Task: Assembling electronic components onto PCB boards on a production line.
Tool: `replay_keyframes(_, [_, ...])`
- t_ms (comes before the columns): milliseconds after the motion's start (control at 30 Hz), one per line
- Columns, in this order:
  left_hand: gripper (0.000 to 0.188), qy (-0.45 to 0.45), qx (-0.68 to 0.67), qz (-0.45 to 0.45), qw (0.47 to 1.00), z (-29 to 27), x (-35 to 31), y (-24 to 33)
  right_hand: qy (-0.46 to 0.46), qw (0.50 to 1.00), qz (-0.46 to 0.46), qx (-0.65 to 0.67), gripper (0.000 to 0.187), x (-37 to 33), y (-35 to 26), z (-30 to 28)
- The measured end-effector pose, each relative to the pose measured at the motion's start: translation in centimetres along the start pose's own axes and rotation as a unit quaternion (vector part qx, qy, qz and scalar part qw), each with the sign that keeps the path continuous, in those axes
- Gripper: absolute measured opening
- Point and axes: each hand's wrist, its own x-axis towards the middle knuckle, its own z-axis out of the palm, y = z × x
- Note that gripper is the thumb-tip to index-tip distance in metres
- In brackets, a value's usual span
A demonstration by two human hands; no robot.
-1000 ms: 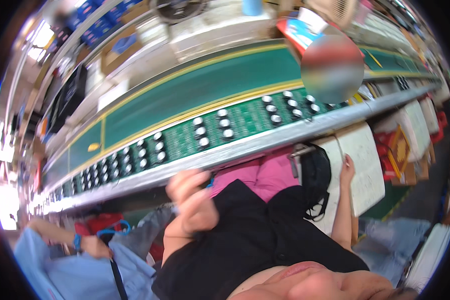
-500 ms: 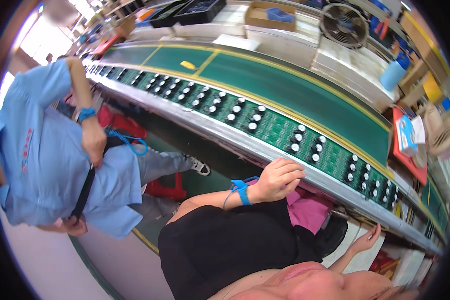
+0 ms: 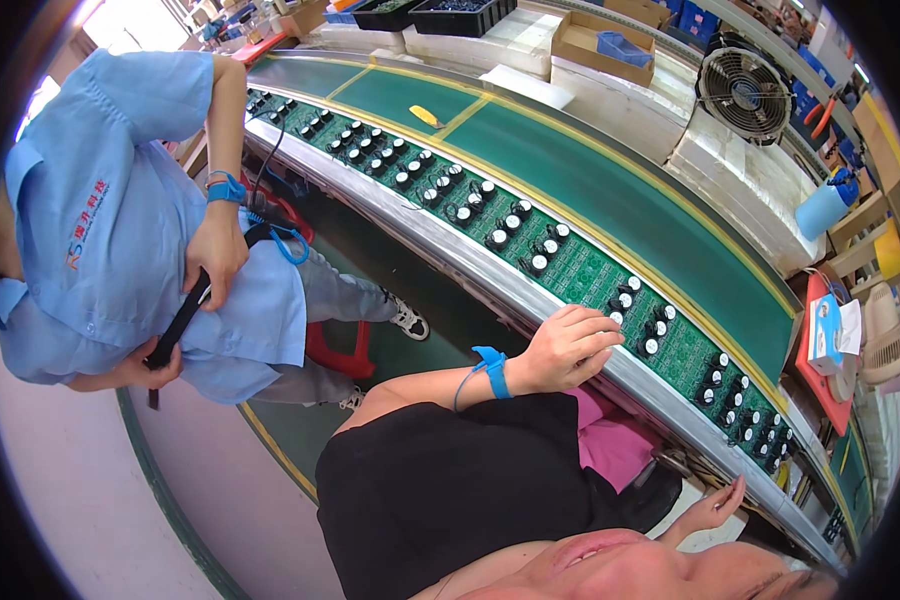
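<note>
My left hand (image 3: 565, 350) wears a blue wrist strap (image 3: 491, 371) and lies beside the metal rail (image 3: 630, 380) of the conveyor. Its fingers are loosely bent, with nothing seen in them. Farther right, partly hidden, my right hand (image 3: 712, 508) hovers near the same rail; its fingers are stretched out and no object shows there. Along the conveyor runs a row of green circuit boards (image 3: 590, 278) bearing black parts with round white tops. At the left a co-worker in a blue shirt (image 3: 100, 190) grips a black strap (image 3: 183, 318) with both hands.
Beyond the boards is a green conveyor belt (image 3: 610, 195) with a yellow cutter (image 3: 425, 116) on it. A fan (image 3: 745, 95), cardboard tray (image 3: 570, 45) and blue bottle (image 3: 825, 208) stand behind. A red stool (image 3: 338, 350) is beside the co-worker; pink cloth (image 3: 615, 440) hangs below the rail.
The whole view has tilted, so conveyor and background sit lower and farther right. The co-worker's hands have shifted along the black strap. My left hand keeps nearly the same pose.
</note>
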Motion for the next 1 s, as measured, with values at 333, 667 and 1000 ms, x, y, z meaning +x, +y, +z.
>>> replay_keyframes(333, [0.027, -0.019, -0.007, 0.042, 0.999, 1.6, 1.9, 0.2, -0.04, 0.996, -0.07, -0.042, 0.023, -0.1, -1.7, 0.5])
replay_keyframes(667, [0.036, -0.086, -0.091, 0.104, 0.987, 4.8, 4.6, 2.4, -0.024, 0.996, -0.022, -0.084, 0.024, 0.7, -2.0, -1.0])
replay_keyframes(1000, [0.033, -0.168, -0.186, 0.132, 0.959, 8.9, 2.0, 4.3, 0.011, 0.996, -0.026, -0.08, 0.032, -3.3, -4.7, -2.8])
